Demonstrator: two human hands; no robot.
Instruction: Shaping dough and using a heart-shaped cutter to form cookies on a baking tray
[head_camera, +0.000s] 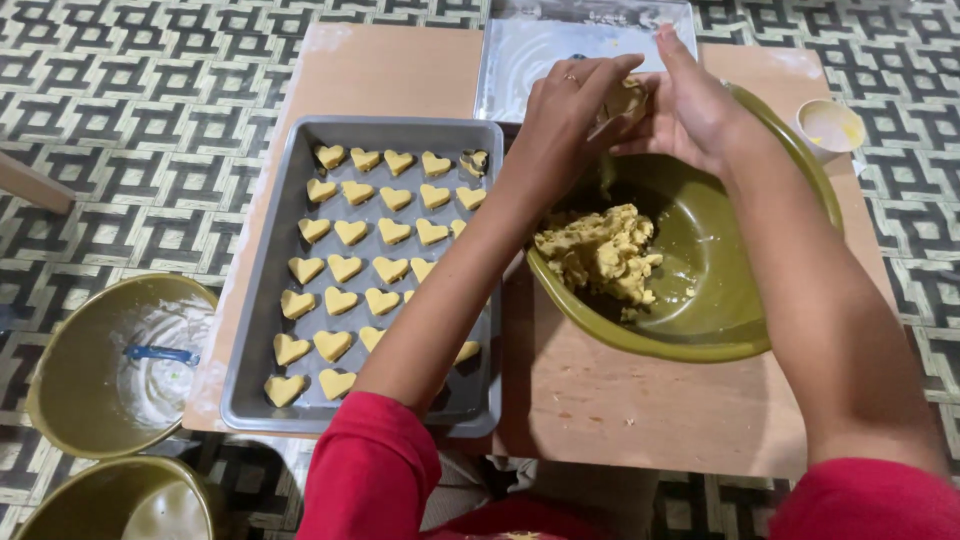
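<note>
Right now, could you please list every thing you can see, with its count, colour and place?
baking tray: one, grey metal, left side of the table
heart-shaped dough pieces: about thirty, yellow, in rows on the tray
large bowl: one, olive green, right side of the table
dough lump: one, yellow, inside the large bowl
flat board: one, floured, pale, far edge
small cup: one, cream, far right
floor bowls: two, olive, lower left
table: one, light brown
left hand: pinching a dough piece
right hand: touching the same piece
</note>
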